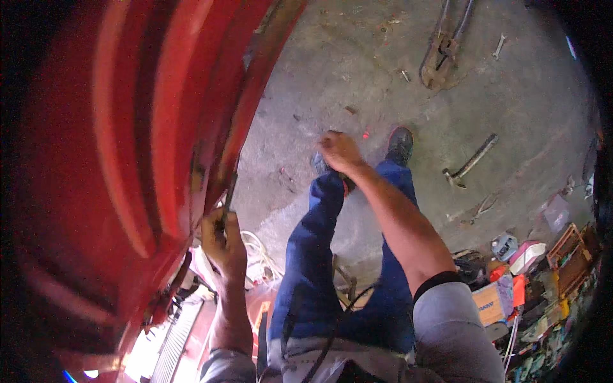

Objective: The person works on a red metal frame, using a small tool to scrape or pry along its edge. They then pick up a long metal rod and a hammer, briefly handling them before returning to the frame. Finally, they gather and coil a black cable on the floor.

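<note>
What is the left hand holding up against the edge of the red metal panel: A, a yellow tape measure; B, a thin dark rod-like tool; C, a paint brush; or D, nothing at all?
B: the left hand is closed around a thin dark tool whose upper end reaches the edge of the red panel.
</note>
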### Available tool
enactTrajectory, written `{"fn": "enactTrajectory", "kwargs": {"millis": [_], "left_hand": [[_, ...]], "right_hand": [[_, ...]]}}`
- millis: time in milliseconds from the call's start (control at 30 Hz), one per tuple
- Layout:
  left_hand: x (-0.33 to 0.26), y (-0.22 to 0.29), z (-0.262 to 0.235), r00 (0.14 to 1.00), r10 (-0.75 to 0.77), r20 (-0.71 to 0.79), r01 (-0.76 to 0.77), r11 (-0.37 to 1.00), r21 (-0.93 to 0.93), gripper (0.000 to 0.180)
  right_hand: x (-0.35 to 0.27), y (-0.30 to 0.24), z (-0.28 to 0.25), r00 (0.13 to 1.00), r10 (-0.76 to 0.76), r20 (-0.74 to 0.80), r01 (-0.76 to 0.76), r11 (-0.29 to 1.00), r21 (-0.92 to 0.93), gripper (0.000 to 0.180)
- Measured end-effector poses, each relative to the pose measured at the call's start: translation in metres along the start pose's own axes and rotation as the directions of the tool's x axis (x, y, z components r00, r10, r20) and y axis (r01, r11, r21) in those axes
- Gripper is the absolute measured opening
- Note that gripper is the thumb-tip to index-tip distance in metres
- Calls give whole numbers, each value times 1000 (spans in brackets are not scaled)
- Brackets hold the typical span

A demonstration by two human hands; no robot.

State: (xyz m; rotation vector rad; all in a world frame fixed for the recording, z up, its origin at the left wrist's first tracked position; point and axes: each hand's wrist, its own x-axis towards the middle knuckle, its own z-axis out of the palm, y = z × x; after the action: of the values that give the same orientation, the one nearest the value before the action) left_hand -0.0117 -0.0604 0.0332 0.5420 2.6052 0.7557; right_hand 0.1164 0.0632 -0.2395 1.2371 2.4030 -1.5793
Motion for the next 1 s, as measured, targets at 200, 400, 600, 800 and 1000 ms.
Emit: {"fn": "enactTrajectory", "kwargs": {"millis": [200, 400, 600, 800, 1000], "left_hand": [[-18, -72, 65, 954, -141, 264, 129, 990, 60, 12], [-17, -101, 136, 938, -82, 336, 28, 986, 163, 11], [0, -105, 173, 942, -88, 325, 39, 987, 154, 10], [29, -108, 177, 928, 31, 372, -137, 956, 260, 8], [-11, -79, 141, 952, -198, 232, 193, 980, 46, 9]], "right_hand": [[19, 181, 8, 920, 387, 66, -370, 910, -187, 34], [31, 233, 48, 935, 343, 88, -333, 936, -117, 43], [87, 207, 88, 981, 194, 30, -188, 972, -139, 47], [104, 236, 105, 925, 369, -91, -379, 916, -136, 35], [95, 111, -7, 839, 278, 467, -463, -86, 882, 13]]}}
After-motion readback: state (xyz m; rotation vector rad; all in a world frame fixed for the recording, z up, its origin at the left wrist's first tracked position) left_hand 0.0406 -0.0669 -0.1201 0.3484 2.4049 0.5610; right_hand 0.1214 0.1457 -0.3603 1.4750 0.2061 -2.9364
